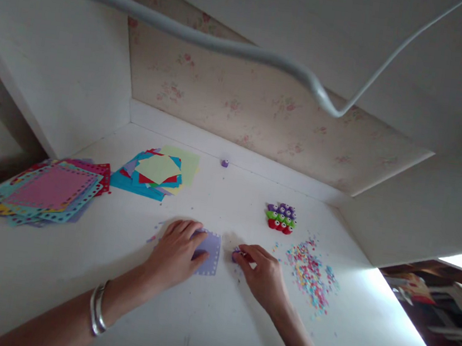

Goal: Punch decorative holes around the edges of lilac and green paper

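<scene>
My left hand (177,250) lies flat with fingers spread on a lilac paper square (209,252) whose edges are punched with small holes. Just right of the square, my right hand (263,272) is closed on a small purple punch (237,254), pressing it against the white desk (75,277). Two silver bangles (97,308) sit on my left wrist.
A pile of punched coloured squares (50,190) lies at the far left. Plain coloured paper squares (157,172) are stacked behind. A cluster of small punches (281,217) stands at the right, confetti (312,273) scattered below it. One lone purple punch (225,163) sits by the back wall.
</scene>
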A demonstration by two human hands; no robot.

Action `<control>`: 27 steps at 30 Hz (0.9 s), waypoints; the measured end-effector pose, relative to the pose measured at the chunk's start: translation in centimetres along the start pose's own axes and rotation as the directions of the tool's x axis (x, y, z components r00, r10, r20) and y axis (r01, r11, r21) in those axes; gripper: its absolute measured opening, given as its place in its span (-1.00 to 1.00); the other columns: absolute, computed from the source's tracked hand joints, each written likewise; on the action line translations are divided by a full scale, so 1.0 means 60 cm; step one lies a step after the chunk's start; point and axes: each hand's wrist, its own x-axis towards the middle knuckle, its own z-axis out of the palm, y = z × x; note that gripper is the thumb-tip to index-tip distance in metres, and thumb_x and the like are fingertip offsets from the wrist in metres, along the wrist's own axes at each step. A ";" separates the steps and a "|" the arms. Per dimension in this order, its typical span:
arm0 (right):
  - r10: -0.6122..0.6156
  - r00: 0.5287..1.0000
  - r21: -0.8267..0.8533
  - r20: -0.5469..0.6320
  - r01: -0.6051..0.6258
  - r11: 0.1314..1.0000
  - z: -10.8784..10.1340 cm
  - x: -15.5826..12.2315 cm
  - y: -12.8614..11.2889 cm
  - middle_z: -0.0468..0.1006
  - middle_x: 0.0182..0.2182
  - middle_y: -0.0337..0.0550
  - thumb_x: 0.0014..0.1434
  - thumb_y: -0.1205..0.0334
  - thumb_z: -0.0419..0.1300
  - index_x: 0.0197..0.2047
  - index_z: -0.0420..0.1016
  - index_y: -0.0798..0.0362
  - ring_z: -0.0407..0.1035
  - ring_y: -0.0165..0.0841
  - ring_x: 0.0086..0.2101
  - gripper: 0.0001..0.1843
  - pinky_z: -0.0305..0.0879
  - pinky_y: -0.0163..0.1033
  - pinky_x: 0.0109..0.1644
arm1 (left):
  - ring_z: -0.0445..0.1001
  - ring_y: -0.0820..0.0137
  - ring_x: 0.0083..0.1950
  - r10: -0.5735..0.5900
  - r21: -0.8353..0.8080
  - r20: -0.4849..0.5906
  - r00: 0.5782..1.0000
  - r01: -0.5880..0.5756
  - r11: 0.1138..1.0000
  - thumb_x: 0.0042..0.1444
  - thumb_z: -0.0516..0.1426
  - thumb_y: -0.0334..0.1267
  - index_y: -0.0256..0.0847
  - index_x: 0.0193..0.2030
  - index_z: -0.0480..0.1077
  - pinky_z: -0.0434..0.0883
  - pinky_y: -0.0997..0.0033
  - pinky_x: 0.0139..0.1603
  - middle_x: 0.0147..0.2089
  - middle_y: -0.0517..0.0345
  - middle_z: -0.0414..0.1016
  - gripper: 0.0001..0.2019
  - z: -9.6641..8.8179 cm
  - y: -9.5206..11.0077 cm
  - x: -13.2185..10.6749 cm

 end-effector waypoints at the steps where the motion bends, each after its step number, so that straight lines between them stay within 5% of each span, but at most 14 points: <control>1: 0.030 0.999 0.029 0.011 -0.031 0.999 -0.005 0.002 0.002 0.65 -0.26 -0.13 0.24 0.14 0.19 -0.15 0.61 -0.04 0.56 -0.26 -0.31 -0.81 0.51 -0.16 -0.20 | 0.31 0.13 0.20 0.001 -0.001 -0.001 1.000 -0.001 1.000 0.19 0.16 -0.16 -0.12 0.06 0.42 0.20 0.02 0.25 0.13 0.00 0.41 -0.69 0.001 -0.001 0.000; 5: 0.192 0.978 0.285 0.085 -0.209 0.935 -0.031 0.023 0.030 0.69 -0.30 -0.15 0.12 0.09 0.28 -0.17 0.62 -0.01 0.60 -0.22 -0.30 -0.76 0.54 -0.09 -0.17 | 0.31 0.12 0.20 0.008 0.010 -0.007 1.000 -0.008 1.000 0.19 0.15 -0.16 -0.13 0.07 0.42 0.22 -0.02 0.24 0.14 -0.01 0.42 -0.68 0.006 -0.005 0.000; 8: 0.215 0.976 0.382 0.014 -0.204 0.901 -0.065 0.067 0.074 0.69 -0.25 -0.10 0.06 0.03 0.31 -0.14 0.61 0.05 0.59 -0.19 -0.25 -0.65 0.54 -0.06 -0.13 | 0.31 0.11 0.20 0.010 0.019 -0.003 1.000 -0.010 1.000 0.19 0.15 -0.16 -0.15 0.09 0.42 0.22 -0.03 0.24 0.14 -0.02 0.42 -0.67 0.010 -0.007 0.000; 11: 0.251 0.954 0.154 -0.164 -0.226 0.962 -0.114 0.135 0.127 0.68 -0.21 -0.02 0.09 0.02 0.27 -0.05 0.59 0.11 0.59 -0.18 -0.24 -0.57 0.53 -0.08 -0.14 | 0.31 0.11 0.20 0.009 0.021 -0.010 1.000 -0.009 1.000 0.19 0.16 -0.16 -0.15 0.10 0.41 0.21 -0.02 0.25 0.14 -0.01 0.42 -0.65 0.013 -0.008 -0.001; 15: 0.262 0.938 -0.037 -0.229 -0.277 0.960 -0.169 0.228 0.190 0.68 -0.17 0.00 0.11 0.13 0.23 -0.02 0.59 0.07 0.57 -0.18 -0.16 -0.63 0.45 -0.08 -0.02 | 0.32 0.12 0.19 0.013 0.028 -0.020 1.000 -0.013 1.000 0.19 0.17 -0.15 -0.13 0.10 0.41 0.22 -0.02 0.24 0.14 0.00 0.42 -0.65 0.017 -0.010 -0.001; 20: 0.214 0.970 -0.253 -0.118 -0.238 0.938 -0.176 0.290 0.235 0.68 -0.17 -0.14 0.08 0.27 0.22 -0.07 0.62 -0.01 0.56 -0.25 -0.14 -0.68 0.40 -0.18 0.04 | 0.33 0.12 0.18 0.008 0.028 -0.038 0.999 -0.007 1.000 0.17 0.18 -0.16 -0.09 0.09 0.42 0.24 -0.02 0.22 0.13 0.03 0.43 -0.66 0.017 -0.011 -0.002; 27: 0.185 0.982 -0.467 0.042 -0.144 0.872 -0.159 0.304 0.266 0.68 -0.14 -0.15 0.10 0.35 0.19 -0.12 0.66 -0.04 0.55 -0.23 -0.11 -0.69 0.36 -0.23 0.05 | 0.32 0.11 0.18 -0.002 0.019 -0.012 1.000 0.003 1.000 0.17 0.18 -0.17 -0.07 0.12 0.41 0.22 -0.02 0.24 0.14 0.02 0.42 -0.64 0.010 -0.008 0.000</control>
